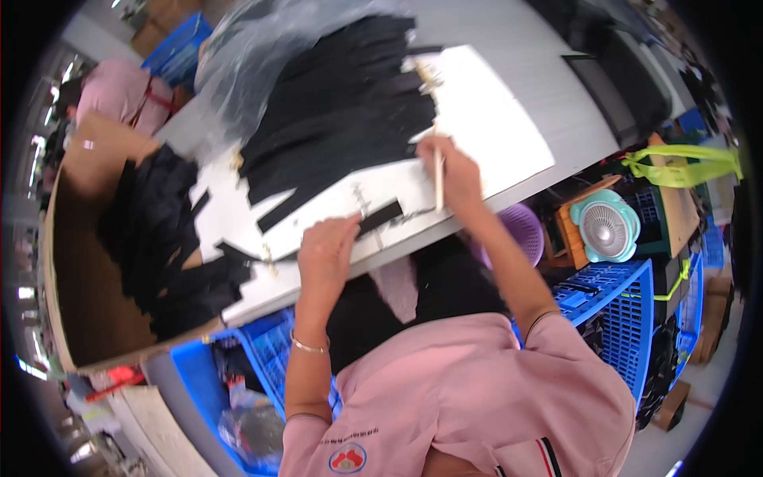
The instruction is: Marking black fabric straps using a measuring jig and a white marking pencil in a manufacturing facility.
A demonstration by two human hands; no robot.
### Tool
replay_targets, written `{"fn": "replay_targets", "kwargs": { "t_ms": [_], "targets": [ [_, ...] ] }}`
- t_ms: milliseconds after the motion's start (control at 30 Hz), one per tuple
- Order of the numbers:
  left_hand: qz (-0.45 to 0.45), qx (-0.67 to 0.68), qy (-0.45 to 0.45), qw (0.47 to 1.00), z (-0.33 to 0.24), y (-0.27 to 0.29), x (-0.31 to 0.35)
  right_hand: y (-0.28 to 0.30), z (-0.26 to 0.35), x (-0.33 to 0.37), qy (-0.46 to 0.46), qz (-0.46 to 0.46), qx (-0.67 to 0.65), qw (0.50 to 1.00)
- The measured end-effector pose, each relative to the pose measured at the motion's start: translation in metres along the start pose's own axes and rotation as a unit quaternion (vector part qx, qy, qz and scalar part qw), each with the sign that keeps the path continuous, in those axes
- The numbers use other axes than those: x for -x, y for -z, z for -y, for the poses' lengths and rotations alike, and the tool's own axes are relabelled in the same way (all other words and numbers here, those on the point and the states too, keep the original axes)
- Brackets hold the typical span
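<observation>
- I see a big brown cardboard box at the left, with a messy heap of black strips in it; some spill over the side onto the table.
- To the right, below the table, I see a blue crate with holes in its sides and dark things beside it.
- Under the table's left end, another blue crate holds dark things and a see-through bag.
- A small purple basket is just beside the table edge.
- On the table, many flat black pieces lie side by side in a wide pile, partly under clear plastic.
- One short, flat, straight black strip lies in front of the pile, near the table edge.
- My left hand is at that strip's left end, fingers close together; I cannot tell if they pinch it or just press.
- My right hand is closed around a thin pale stick, near the pile's corner.
- The long table is grey, with a white sheet on it.
- A person in pink is at the upper left.
- A round teal fan is at the right.
</observation>
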State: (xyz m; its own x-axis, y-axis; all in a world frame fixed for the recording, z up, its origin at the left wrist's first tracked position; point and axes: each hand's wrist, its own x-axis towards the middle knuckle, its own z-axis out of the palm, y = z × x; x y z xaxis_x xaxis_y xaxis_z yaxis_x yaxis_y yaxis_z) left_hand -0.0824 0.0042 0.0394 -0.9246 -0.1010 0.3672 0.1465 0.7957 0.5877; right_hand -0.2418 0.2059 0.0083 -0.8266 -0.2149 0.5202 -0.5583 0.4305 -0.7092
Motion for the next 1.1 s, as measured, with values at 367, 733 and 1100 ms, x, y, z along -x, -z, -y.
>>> {"fn": "replay_targets", "kwargs": {
  "t_ms": [367,733,1100],
  "targets": [
    [-0.047,-0.005,-0.011,0.999,-0.027,-0.053,-0.004,0.046,0.013,0.092,0.231,0.081,0.169,0.955],
    [-0.113,-0.133,0.045,0.984,-0.003,-0.028,0.042,0.060,-0.014,0.070,0.178,0.053,0.196,0.963],
    [-0.074,-0.249,0.152,0.954,0.010,-0.013,0.103,0.046,-0.026,0.086,0.196,0.037,0.189,0.962]
  ]
}}
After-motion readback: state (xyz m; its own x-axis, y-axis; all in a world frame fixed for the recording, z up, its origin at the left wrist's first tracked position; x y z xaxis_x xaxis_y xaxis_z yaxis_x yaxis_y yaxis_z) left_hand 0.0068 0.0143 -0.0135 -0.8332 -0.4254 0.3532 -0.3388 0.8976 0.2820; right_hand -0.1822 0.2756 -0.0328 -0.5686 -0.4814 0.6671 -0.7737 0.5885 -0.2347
